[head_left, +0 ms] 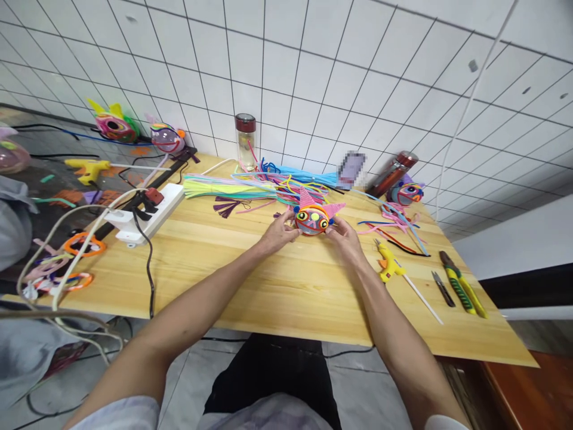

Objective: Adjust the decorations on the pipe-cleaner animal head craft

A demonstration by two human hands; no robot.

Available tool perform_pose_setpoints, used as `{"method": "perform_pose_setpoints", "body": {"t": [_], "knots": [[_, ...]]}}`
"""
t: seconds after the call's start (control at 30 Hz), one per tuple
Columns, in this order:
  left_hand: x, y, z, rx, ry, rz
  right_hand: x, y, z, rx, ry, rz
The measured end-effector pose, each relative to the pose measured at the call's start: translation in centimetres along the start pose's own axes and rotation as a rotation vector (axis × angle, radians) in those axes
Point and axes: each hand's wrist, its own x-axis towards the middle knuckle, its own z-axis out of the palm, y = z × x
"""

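Observation:
Between my two hands is a round craft animal head (314, 221) with pink pointed ears, yellow-ringed eyes and blue pompoms at its sides. My left hand (281, 232) grips its left side with thumb and fingers. On the opposite side my right hand (344, 236) closes on it in the same way. It faces me over the middle of the wooden table (277, 280). Behind it lie bundles of pipe cleaners (233, 188) in yellow, green, pink and blue. Nearest to my right forearm is a yellow glue gun (390, 264) with a white glue stick in it.
Pliers (461, 283) and small snips (443, 289) lie at the right. A white power strip (154, 214) with cables sits at the left. Along the wall stand a glass bottle (246, 143), a tilted flask (394, 173) and another craft head (405, 192). A person's sleeve (15, 209) shows far left.

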Motion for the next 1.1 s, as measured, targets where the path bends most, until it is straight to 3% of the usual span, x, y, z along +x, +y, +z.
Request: {"method": "perform_pose_setpoints", "body": {"t": [0.17, 0.47, 0.7, 0.93, 1.1], "knots": [[0.0, -0.3, -0.2, 0.011, -0.029, 0.049, 0.1, 0.4, -0.4, -0.015, 0.01, -0.005], [-0.2, -0.2, 0.0, 0.035, 0.011, 0.018, 0.3, 0.4, 0.0, -0.007, -0.041, -0.055], [-0.2, -0.4, -0.1, 0.081, 0.032, 0.014, 0.6, 1.4, 0.0, -0.001, 0.02, -0.05], [-0.3, 0.0, 0.1, 0.037, 0.038, -0.013, 0.6, 1.0, 0.3, 0.03, -0.055, -0.086], [-0.2, 0.9, -0.8, -0.004, 0.166, -0.006, 0.8, 1.4, 0.1, 0.066, 0.0, -0.084]]}}
